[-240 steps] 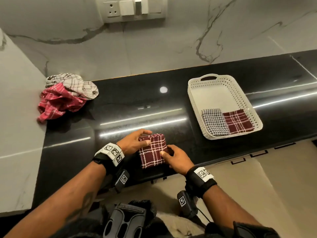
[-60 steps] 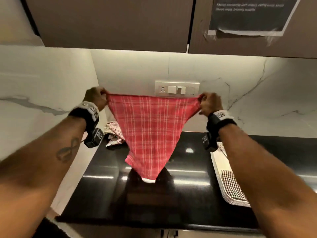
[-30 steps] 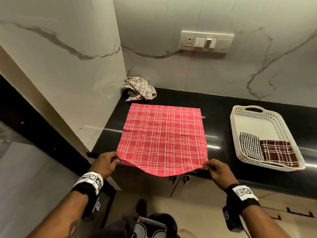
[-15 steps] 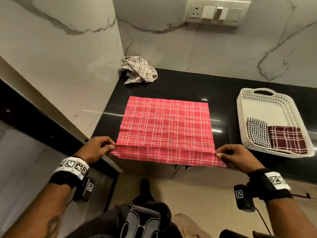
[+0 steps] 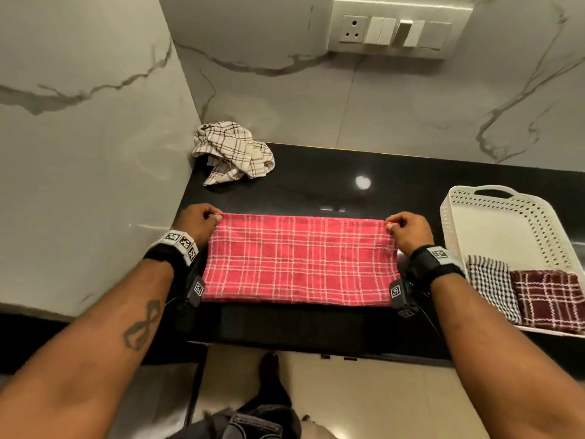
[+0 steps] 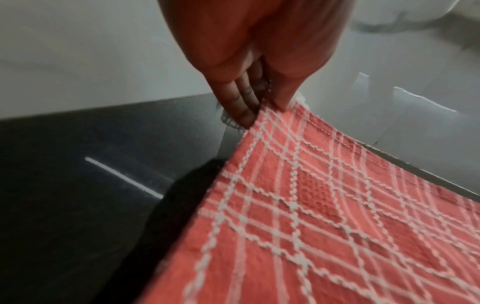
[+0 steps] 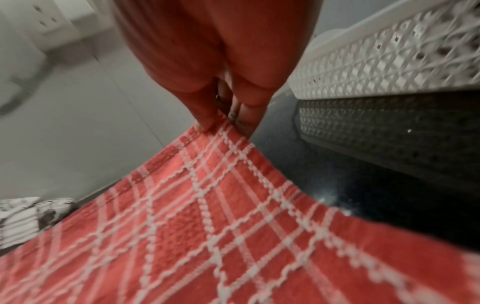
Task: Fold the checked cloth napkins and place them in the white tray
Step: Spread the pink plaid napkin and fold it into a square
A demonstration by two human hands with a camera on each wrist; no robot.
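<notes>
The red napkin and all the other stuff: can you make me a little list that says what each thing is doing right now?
red napkin: folded in half, flat on the black counter
left hand: pinches the far left corner
right hand: pinches the far right corner
white tray: on the counter, to the right of the red napkin
in the tray: black-and-white napkin and dark red napkin, both folded, side by side
cream napkin: crumpled, at the back by the wall
</notes>
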